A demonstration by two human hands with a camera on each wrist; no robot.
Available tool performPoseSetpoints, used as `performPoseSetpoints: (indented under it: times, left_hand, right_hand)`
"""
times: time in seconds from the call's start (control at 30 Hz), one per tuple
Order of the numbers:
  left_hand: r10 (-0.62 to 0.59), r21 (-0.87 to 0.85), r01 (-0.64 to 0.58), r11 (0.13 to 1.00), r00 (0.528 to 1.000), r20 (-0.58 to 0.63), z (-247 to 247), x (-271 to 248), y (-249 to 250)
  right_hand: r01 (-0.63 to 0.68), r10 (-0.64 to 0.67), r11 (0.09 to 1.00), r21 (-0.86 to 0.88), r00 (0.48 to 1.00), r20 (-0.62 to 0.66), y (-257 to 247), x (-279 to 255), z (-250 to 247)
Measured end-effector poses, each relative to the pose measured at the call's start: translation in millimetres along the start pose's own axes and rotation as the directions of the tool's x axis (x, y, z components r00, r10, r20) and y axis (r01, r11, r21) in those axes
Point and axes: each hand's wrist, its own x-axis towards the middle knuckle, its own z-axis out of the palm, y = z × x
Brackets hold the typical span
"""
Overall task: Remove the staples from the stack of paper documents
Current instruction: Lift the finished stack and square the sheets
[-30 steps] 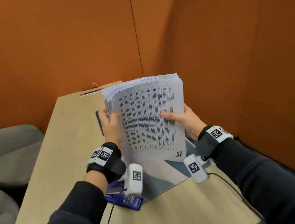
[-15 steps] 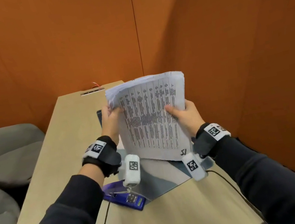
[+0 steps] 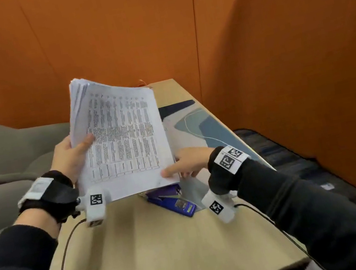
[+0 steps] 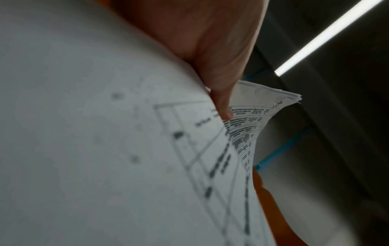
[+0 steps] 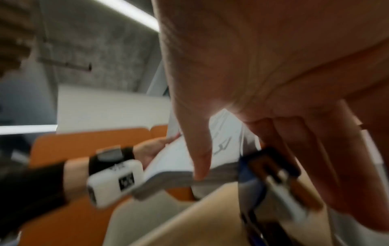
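Left hand [image 3: 68, 154]: gripping the left edge of the paper stack [image 3: 123, 142], thumb lying over the top sheet and fingers hidden behind, holding it tilted above the table [image 3: 167, 243].
Paper stack: sitting thick and floppy, sheets fanning at the upper left corner; probably weighty for one hand and prone to sliding apart unless pinched near a bound corner.
Staple [image 4: 274, 104]: showing in the left wrist view near the far top corner, well apart from the thumb; taking hold close beside it should be keeping the sheets from tearing.
Stapler [image 3: 172, 200]: lying on the table just below the stack's lower edge.
Right hand [image 3: 186, 162]: touching the stack's lower right corner with its thumb; fingers lying loosely curled under the stack close to the stapler, and I cannot tell whether they are pinching anything.
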Motion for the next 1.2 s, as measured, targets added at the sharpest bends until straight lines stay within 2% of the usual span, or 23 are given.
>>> performPoseSetpoints:
  times: [0.07, 0.13, 0.2, 0.23, 0.37, 0.47, 0.57, 0.67, 0.7, 0.77, 0.83, 0.93, 1.03, 1.13, 1.2]
  left_hand:
    - [-0.068, -0.007, 0.068, 0.998, 0.995, -0.078, -33.7, -8.3, -21.8]
    - [-0.145, -0.098, 0.134, 0.986, 0.983, -0.112, -56.1, -20.7, -37.6]
    - [-0.217, -0.17, 0.197, 0.965, 0.97, -0.107, -66.3, -32.7, -47.7]
    - [-0.26, -0.211, 0.237, 0.948, 0.962, -0.084, -67.5, -37.4, -53.7]
    - [-0.378, -0.353, 0.376, 0.857, 0.923, 0.065, -50.7, -55.4, -71.5]
    - [-0.425, -0.396, 0.465, 0.792, 0.885, 0.19, -22.9, -62.7, -83.7]
    - [-0.44, -0.331, 0.508, 0.795, 0.859, 0.262, 10.1, -64.6, -90.1]
    - [-0.453, -0.254, 0.541, 0.801, 0.827, 0.333, 41.8, -65.0, -95.3]
    - [-0.454, -0.219, 0.535, 0.816, 0.827, 0.33, 49.3, -65.7, -96.5]
    - [-0.45, -0.123, 0.504, 0.855, 0.838, 0.307, 59.9, -64.8, -100.5]
    - [-0.458, -0.061, 0.495, 0.867, 0.839, 0.295, 61.1, -61.2, -106.6]
    - [-0.471, -0.06, 0.514, 0.856, 0.822, 0.321, 57.7, -56.5, -114.9]
    - [-0.469, -0.077, 0.514, 0.855, 0.827, 0.311, 56.9, -61.3, -112.0]
    - [-0.46, -0.057, 0.496, 0.866, 0.837, 0.297, 57.8, -63.0, -113.7]
    - [-0.456, -0.046, 0.488, 0.872, 0.843, 0.286, 56.8, -60.8, -116.5]
  right_hand:
    - [0.033, -0.021, 0.985, -0.167, 0.997, 0.073, -16.2, 14.8, 30.8]
    - [0.05, -0.012, 0.93, -0.363, 0.994, 0.106, -27.1, 27.8, 55.4]
    - [0.025, 0.011, 0.857, -0.515, 0.998, 0.066, -28.9, 37.6, 71.9]
    - [0.008, 0.014, 0.849, -0.529, 0.999, 0.037, -27.3, 40.1, 75.8]
    - [-0.085, 0.049, 0.941, -0.327, 0.992, -0.115, -11.8, 32.7, 57.1]
    - [-0.153, 0.158, 0.987, 0.041, 0.973, -0.17, 21.5, 24.4, 29.8]
    - [-0.143, 0.234, 0.883, 0.447, 0.96, -0.155, 56.2, 18.9, 13.0]
    - [-0.064, 0.242, 0.711, 0.701, 0.957, -0.158, 77.8, 11.7, 8.1]
    - [-0.027, 0.226, 0.704, 0.709, 0.956, -0.188, 84.0, 9.1, 6.4]
    - [0.017, 0.185, 0.759, 0.651, 0.953, -0.241, 90.1, 0.8, -0.6]
    - [0.011, 0.162, 0.783, 0.621, 0.962, -0.221, 92.6, -4.3, -5.7]
    - [-0.038, 0.169, 0.785, 0.619, 0.973, -0.154, 95.6, -2.1, -4.0]
    - [-0.071, 0.164, 0.833, 0.548, 0.979, -0.123, 99.7, 6.4, 2.1]
    - [-0.049, 0.143, 0.866, 0.498, 0.978, -0.152, 91.1, 3.2, 5.5]
    - [-0.031, 0.144, 0.899, 0.436, 0.963, -0.228, 87.2, 4.4, 11.1]
